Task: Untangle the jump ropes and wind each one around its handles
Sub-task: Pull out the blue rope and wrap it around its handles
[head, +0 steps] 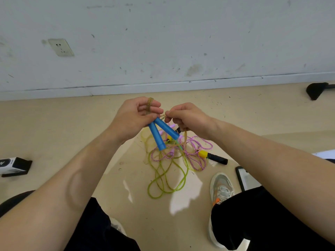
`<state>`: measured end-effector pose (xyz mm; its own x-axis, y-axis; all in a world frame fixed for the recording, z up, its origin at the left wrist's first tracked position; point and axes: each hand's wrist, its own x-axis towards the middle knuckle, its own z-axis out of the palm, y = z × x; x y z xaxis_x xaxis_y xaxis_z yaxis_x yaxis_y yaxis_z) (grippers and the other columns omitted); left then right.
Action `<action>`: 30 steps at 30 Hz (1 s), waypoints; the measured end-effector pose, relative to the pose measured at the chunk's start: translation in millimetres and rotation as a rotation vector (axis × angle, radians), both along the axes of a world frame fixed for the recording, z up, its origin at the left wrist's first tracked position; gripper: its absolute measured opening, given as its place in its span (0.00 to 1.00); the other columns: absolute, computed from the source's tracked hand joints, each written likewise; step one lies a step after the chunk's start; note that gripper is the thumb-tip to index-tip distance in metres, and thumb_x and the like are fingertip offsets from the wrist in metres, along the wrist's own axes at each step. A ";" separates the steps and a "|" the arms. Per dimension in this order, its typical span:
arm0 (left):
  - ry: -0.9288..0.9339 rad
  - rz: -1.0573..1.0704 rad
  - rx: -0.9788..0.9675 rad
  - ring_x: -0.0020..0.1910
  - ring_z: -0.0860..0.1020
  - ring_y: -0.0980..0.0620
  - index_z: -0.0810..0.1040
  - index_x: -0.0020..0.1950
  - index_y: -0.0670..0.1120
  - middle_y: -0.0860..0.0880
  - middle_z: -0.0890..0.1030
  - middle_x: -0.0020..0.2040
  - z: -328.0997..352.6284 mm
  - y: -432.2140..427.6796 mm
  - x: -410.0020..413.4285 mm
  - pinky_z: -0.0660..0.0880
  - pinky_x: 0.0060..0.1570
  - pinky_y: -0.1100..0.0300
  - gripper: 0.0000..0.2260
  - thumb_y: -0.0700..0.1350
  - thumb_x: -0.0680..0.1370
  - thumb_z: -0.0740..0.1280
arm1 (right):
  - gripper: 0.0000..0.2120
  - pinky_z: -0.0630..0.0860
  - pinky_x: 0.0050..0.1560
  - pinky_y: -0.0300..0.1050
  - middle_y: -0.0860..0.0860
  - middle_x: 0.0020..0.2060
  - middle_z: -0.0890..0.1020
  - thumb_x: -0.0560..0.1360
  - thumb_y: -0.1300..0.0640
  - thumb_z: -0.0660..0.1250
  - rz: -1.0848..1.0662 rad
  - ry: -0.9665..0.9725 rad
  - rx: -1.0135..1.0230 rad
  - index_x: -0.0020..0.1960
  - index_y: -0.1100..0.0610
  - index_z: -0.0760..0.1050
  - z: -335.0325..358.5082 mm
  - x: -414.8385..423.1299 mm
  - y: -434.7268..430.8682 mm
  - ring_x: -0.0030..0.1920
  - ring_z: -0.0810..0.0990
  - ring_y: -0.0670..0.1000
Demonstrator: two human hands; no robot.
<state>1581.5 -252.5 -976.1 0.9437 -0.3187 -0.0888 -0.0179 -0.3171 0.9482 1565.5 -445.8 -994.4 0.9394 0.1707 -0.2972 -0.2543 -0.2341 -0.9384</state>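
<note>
My left hand [135, 115] grips the tops of two blue handles [159, 135], which point down and apart, and a loop of translucent yellow-green rope [150, 105] sticks up between its fingers. My right hand [186, 117] pinches the same rope just right of the handles. The rest of this rope [164, 180] hangs down to the floor in loose loops. A pink braided rope [194, 153] lies tangled with it. A black handle with a yellow end [213, 157] lies on the floor to the right.
I sit over a beige floor with my legs spread; my shoe [222, 189] is at the right. A phone [243, 178] lies beside it. A black-and-white box [13, 166] sits at the left. A wall with a socket [60, 47] stands ahead.
</note>
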 end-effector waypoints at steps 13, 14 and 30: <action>-0.133 -0.057 0.260 0.42 0.85 0.56 0.81 0.58 0.44 0.53 0.84 0.48 -7.9 -1.1 -4.9 0.83 0.42 0.60 0.12 0.32 0.78 0.67 | 0.15 0.67 0.38 0.48 0.50 0.28 0.72 0.79 0.52 0.68 0.083 -0.111 -0.172 0.37 0.59 0.82 11.0 -8.1 3.9 0.33 0.67 0.53; -0.161 -0.058 0.279 0.41 0.84 0.58 0.81 0.57 0.44 0.52 0.84 0.48 -9.1 -0.9 -3.4 0.82 0.42 0.62 0.12 0.32 0.78 0.68 | 0.15 0.68 0.36 0.47 0.51 0.29 0.75 0.79 0.53 0.67 0.079 -0.096 -0.151 0.37 0.59 0.81 12.2 -9.2 5.0 0.31 0.68 0.52; 0.136 0.576 -0.314 0.49 0.84 0.50 0.80 0.54 0.44 0.48 0.85 0.50 -20.8 -21.8 -14.4 0.83 0.42 0.57 0.09 0.33 0.78 0.69 | 0.21 0.75 0.45 0.55 0.55 0.47 0.79 0.82 0.64 0.55 0.096 -0.534 -0.636 0.74 0.56 0.66 -18.2 -47.4 53.5 0.45 0.75 0.56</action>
<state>1567.2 -274.3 -996.9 0.9578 0.2028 -0.2038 0.1976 0.0508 0.9790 1518.1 -392.3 -1012.6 0.9713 0.2071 0.1167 0.2347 -0.7581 -0.6085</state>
